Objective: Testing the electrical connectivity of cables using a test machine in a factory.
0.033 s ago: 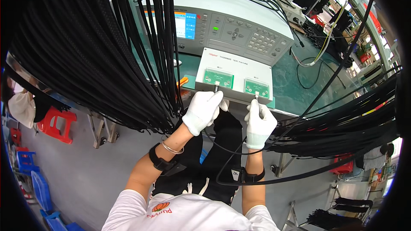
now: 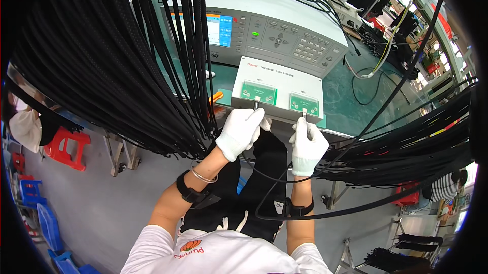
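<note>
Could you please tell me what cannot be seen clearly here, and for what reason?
Head view:
Screen: left part covered by hanging black cables.
Those cables: upper ends cut off by the top edge.
Left connector and right connector: too small to tell how deeply they sit in the fixture.
Left hand: palm hidden behind the glove's back.

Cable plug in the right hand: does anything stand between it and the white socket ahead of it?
Nothing visible does: the right gloved hand pinches the cable plug at the white socket on the right green circuit board. Full seating cannot be judged.
</note>
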A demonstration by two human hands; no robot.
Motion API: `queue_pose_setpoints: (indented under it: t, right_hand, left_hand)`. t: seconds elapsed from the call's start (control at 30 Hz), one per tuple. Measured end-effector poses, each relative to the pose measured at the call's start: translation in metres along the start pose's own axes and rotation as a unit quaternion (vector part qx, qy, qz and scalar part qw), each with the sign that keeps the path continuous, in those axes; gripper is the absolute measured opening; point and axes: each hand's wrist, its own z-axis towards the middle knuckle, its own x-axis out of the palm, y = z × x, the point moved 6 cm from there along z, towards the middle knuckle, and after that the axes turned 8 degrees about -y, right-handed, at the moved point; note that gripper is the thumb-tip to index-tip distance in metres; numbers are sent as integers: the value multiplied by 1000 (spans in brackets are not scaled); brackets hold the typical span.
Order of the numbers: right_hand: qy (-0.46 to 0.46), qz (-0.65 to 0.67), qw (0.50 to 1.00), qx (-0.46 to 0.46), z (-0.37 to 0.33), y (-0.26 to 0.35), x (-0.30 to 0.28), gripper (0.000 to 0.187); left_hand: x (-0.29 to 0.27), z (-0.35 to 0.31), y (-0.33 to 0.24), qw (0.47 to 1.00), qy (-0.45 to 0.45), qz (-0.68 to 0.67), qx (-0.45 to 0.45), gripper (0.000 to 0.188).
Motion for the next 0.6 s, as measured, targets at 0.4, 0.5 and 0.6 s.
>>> queue_pose_setpoints:
  t: [0.4,0.5,0.6]
  right_hand:
    - [-282,-10,946,-161,-8,107,-109,22]
    - [170,157,849,-475,-53,193,-109,26]
    - [203,-169,838,-477,-54,211,-68,55]
  left_hand:
    - [74,-109,42,834,256,404,276,74]
    - [114,-113,59,774,258,396,420,81]
    - [145,-85,75,713,177,519,437,81]
